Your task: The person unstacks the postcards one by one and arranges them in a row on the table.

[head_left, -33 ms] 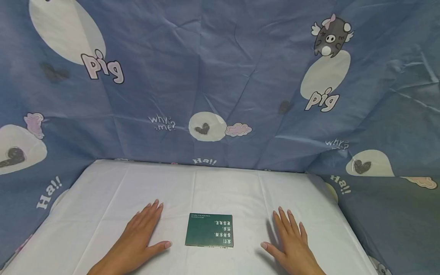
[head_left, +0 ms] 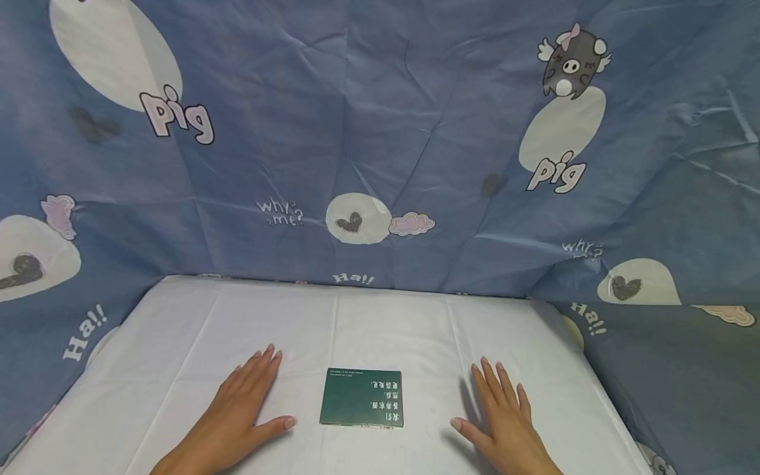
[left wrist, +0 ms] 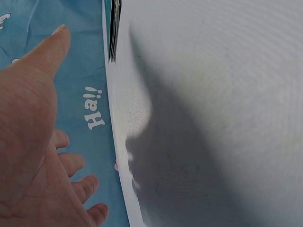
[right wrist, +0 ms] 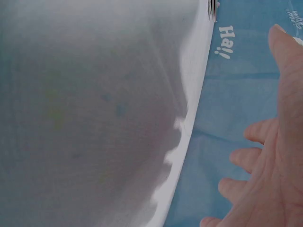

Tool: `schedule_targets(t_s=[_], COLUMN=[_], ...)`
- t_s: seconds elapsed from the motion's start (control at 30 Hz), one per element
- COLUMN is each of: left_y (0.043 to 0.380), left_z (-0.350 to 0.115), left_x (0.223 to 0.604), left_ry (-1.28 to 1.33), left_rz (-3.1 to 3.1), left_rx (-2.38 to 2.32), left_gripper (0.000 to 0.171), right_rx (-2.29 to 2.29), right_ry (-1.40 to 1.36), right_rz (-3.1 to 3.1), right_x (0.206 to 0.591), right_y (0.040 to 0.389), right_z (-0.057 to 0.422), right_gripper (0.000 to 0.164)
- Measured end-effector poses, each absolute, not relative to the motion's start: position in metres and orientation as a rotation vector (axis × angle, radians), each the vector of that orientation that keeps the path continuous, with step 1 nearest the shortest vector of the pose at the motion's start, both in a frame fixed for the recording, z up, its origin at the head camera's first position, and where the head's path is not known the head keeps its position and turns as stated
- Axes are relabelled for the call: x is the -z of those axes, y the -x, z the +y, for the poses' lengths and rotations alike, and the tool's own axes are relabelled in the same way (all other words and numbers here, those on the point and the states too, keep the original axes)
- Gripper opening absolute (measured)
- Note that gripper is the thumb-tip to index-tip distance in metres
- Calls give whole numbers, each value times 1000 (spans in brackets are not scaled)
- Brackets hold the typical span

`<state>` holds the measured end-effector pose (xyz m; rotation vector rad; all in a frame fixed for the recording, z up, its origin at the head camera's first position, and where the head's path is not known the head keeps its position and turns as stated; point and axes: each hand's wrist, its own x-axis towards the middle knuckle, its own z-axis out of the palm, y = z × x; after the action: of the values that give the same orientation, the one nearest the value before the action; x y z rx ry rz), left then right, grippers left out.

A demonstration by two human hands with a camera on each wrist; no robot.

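A thin green booklet (head_left: pixel 356 399) with white printed characters lies flat on the white-covered table (head_left: pixel 392 330), its lettering upside down in the head view. To its left is my left hand (head_left: pixel 240 409), fingers straight and thumb spread toward the booklet. My right hand (head_left: pixel 501 415) is on the other side, fingers extended and apart, a shadow beside it on the cloth. Neither hand touches the booklet. Layered page edges of the booklet (left wrist: pixel 114 33) show at the top of the left wrist view, and a sliver of them appears in the right wrist view.
Blue fabric (head_left: pixel 463 218) printed with pigs, hearts and lettering hangs behind the table and along both sides. Straight crease lines run through the white cloth.
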<state>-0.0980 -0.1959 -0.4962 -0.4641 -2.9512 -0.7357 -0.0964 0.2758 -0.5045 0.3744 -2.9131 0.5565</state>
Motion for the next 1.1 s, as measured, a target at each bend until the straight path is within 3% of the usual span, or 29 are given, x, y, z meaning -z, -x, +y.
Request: schedule_targets(t_s=[0.7, 1.1], left_y=[100, 99], left_z=[-198, -194], left_x=[497, 501], left_ry=[492, 545], left_rz=[-2928, -2930], left_rx=[731, 768], left_gripper=[108, 117], right_rx=[-533, -548], right_ry=[-391, -471], right_rz=[-2915, -2884], right_x=[502, 503], right_y=[99, 102], right_z=[276, 273], right_gripper=[97, 104])
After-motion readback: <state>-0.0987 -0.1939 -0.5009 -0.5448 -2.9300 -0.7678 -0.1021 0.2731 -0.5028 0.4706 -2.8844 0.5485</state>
